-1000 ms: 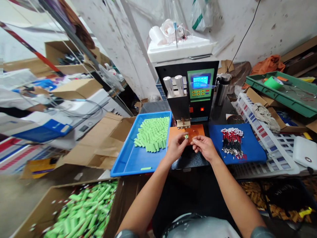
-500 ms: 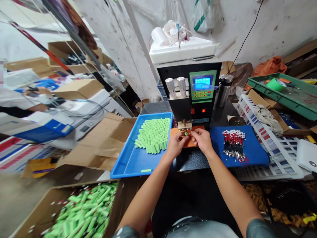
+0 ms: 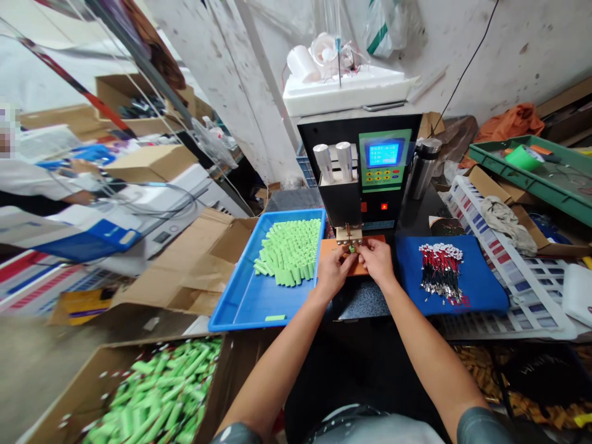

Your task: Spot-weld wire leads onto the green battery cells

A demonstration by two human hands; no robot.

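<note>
Under the electrode tips of the black machine (image 3: pixel 379 206), my left hand (image 3: pixel 332 266) pinches a small green cylindrical cell (image 3: pixel 352 249) from the left. My right hand (image 3: pixel 377 260) is closed at the cell's right side; what lies between its fingertips is too small to make out. Both hands are over the orange plate (image 3: pixel 329 248). A blue tray (image 3: pixel 245 305) with many green cells (image 3: pixel 287 250) stands to the left. On the right, a bundle of red and black wires (image 3: pixel 441 271) with white ends rests on a blue cloth (image 3: pixel 485 277).
At the lower left is a cardboard box (image 3: pixel 60 394) of green cells with wires. A metal flask (image 3: pixel 423 169), a white basket (image 3: pixel 531 290) and a green tray (image 3: pixel 494 163) stand right. A co-worker's arm (image 3: pixel 78 197) shows far left.
The view has shifted slightly, so the machine appears a little further right. The right hand's fingers have drawn a little closer to the cell. The left hand keeps its hold at the plate.
</note>
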